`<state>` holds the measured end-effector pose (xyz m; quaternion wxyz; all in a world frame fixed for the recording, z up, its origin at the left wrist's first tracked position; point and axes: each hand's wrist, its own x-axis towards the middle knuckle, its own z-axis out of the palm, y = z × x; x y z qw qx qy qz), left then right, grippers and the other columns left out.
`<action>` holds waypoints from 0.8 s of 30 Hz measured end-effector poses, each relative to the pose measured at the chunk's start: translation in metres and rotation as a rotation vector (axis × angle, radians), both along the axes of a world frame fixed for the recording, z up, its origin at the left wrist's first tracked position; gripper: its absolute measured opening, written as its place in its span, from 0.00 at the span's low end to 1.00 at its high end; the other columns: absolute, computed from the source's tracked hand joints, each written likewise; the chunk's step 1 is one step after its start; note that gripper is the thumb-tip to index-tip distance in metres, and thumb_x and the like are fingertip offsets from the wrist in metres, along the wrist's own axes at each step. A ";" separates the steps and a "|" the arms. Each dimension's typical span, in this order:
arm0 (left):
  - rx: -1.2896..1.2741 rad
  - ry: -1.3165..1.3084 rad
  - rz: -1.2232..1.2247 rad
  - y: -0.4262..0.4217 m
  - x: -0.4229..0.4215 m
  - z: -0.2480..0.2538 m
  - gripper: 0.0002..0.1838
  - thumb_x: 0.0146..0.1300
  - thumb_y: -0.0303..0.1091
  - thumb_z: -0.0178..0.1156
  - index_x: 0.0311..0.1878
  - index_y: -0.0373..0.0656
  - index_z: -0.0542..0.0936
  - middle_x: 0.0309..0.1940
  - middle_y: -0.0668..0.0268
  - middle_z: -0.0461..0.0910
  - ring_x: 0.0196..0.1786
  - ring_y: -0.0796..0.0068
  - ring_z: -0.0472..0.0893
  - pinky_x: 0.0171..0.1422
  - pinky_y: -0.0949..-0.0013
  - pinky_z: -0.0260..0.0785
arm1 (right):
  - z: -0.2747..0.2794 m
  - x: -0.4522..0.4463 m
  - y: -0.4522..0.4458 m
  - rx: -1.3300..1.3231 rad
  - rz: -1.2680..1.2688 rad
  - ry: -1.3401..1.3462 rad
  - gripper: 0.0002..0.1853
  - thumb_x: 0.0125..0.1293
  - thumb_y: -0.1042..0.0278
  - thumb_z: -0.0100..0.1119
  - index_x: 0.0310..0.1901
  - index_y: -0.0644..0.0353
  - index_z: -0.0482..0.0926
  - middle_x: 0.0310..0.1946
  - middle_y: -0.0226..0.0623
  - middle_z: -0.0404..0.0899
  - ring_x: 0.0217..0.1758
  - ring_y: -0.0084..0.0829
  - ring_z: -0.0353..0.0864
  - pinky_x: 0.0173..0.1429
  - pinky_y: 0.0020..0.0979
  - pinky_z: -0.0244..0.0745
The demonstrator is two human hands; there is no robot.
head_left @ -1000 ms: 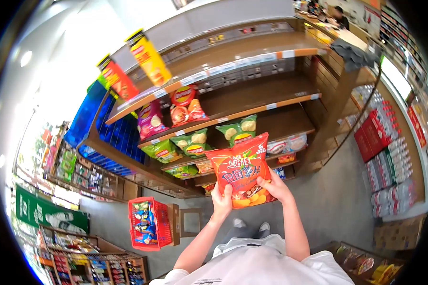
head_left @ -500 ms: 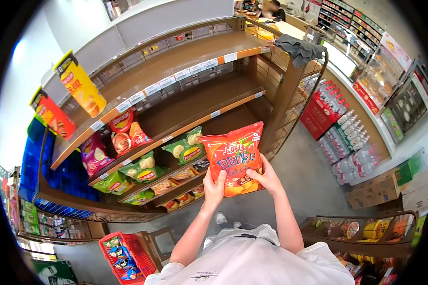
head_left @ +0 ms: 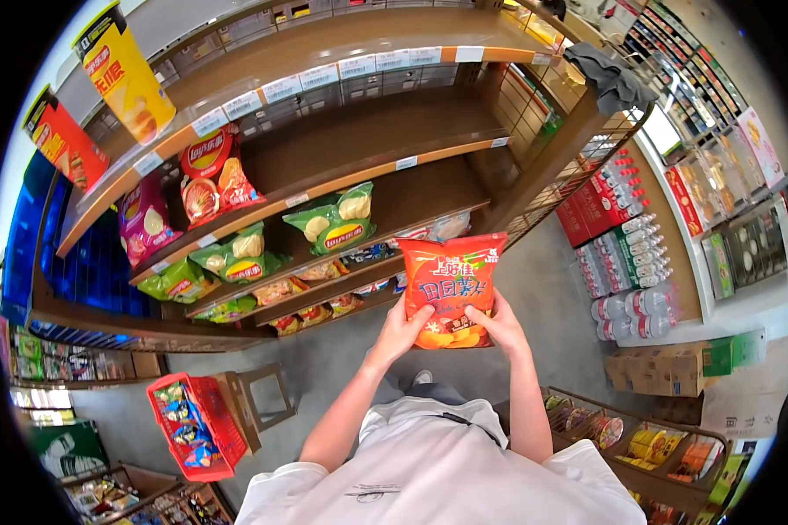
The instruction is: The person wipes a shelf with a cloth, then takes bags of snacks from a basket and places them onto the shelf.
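A red bag of potato chips (head_left: 451, 284) is held upright in front of me, its printed face towards me. My left hand (head_left: 403, 331) grips its lower left side, thumb on the front. On the lower right, my right hand (head_left: 497, 327) grips it the same way; the fingers behind the bag are hidden. Ahead stands a brown shelf rack (head_left: 368, 131). It carries a green chip bag (head_left: 333, 220), another green chip bag (head_left: 239, 255), a red chip bag (head_left: 216, 179), and a purple chip bag (head_left: 146, 219). A yellow chip canister (head_left: 125, 74) and a red chip canister (head_left: 66, 140) stand higher up.
A red shopping basket (head_left: 197, 429) with snack bags stands on the floor at lower left. Shrink-wrapped bottles (head_left: 626, 262) line the counter at right, above cardboard boxes (head_left: 661, 367). A dark cloth (head_left: 611, 79) hangs over the rack's end. A snack shelf (head_left: 639, 446) stands at lower right.
The chip bag, still in both hands, appears slightly farther right and more upright. My view has shifted closer to the rack, and more of the red basket shows.
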<state>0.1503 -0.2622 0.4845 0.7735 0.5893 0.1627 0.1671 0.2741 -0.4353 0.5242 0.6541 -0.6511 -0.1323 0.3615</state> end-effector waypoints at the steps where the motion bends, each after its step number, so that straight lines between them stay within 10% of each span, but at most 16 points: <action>1: -0.037 0.024 -0.083 -0.002 -0.001 -0.001 0.25 0.67 0.37 0.62 0.62 0.35 0.70 0.50 0.61 0.81 0.51 0.77 0.79 0.57 0.69 0.72 | 0.000 0.004 -0.007 -0.009 0.046 0.033 0.41 0.55 0.67 0.75 0.66 0.71 0.62 0.59 0.43 0.74 0.61 0.29 0.74 0.66 0.31 0.68; 10: 0.358 0.218 -0.226 -0.047 -0.026 -0.024 0.31 0.57 0.35 0.71 0.62 0.36 0.72 0.53 0.61 0.79 0.54 0.68 0.80 0.61 0.63 0.72 | -0.039 0.012 -0.077 -0.100 0.209 -0.025 0.43 0.43 0.70 0.81 0.62 0.66 0.69 0.53 0.38 0.79 0.54 0.27 0.78 0.62 0.32 0.73; 24: 0.249 0.313 -0.219 -0.038 0.006 -0.032 0.26 0.53 0.33 0.74 0.55 0.36 0.78 0.51 0.61 0.82 0.53 0.69 0.82 0.61 0.63 0.73 | -0.055 0.043 -0.068 -0.044 0.111 -0.124 0.40 0.38 0.72 0.82 0.57 0.65 0.74 0.49 0.37 0.81 0.51 0.26 0.79 0.56 0.32 0.76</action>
